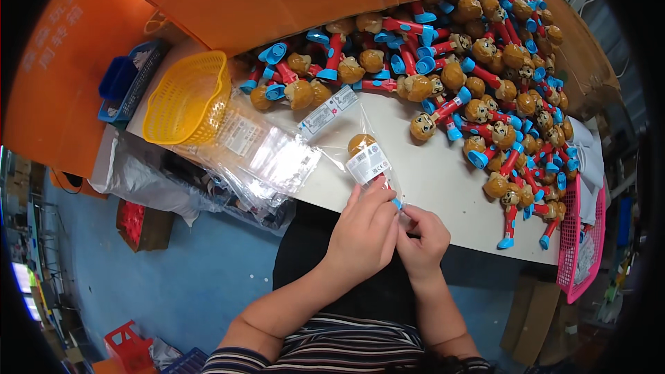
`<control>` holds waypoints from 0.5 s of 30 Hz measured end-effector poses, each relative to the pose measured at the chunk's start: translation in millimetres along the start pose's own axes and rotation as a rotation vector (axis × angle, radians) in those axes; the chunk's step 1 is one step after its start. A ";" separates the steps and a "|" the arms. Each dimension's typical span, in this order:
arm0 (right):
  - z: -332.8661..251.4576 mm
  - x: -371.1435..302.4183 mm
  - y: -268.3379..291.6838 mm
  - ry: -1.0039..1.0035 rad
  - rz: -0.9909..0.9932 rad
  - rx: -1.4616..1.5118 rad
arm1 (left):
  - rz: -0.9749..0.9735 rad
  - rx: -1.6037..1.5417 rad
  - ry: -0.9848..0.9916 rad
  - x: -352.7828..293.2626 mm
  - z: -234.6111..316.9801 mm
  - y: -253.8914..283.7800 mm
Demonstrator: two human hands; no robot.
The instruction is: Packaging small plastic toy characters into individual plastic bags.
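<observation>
At the table's near edge, a toy figure with a round brown head [361,144] lies inside a clear plastic bag with a white printed label [368,163]. My left hand [364,228] is closed over its lower part, fingers lying across the bag. A bit of the figure's blue end shows between my hands. Pinched at the bag's near end is my right hand [424,237], thumb and fingertips together. Just beyond the bagged toy lies a flat printed strip [328,112]. Left of it is a stack of clear, labelled bags [263,149].
A large heap of red and blue toys with brown heads [485,90] covers the table's far and right side. A yellow basket [187,100] stands left, near blue trays [131,79]. A pink basket [582,242] sits at the right edge. Orange panels [298,0] rise behind.
</observation>
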State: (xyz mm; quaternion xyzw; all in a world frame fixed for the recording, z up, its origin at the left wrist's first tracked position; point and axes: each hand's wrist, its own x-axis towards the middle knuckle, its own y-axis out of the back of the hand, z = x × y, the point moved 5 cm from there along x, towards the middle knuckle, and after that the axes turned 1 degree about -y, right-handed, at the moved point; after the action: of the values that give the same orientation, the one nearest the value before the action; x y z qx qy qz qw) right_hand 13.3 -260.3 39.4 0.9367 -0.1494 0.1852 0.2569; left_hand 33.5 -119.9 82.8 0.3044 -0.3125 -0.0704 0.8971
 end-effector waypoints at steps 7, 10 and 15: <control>-18.1 15.6 13.4 0.237 0.123 -0.292 | 0.008 0.033 -0.008 1.2 1.1 4.8; -0.7 22.6 14.1 0.097 0.051 -0.095 | -0.046 0.007 -0.048 9.8 3.3 4.5; 17.4 27.1 4.6 -0.079 -0.182 0.116 | -0.237 -0.015 -0.138 17.8 6.3 -7.7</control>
State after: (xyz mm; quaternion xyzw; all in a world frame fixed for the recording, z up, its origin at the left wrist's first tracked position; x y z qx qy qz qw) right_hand 40.3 -278.3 39.0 0.9663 -0.0626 0.1323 0.2120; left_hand 44.3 -134.9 91.4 0.3270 -0.3348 -0.1990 0.8610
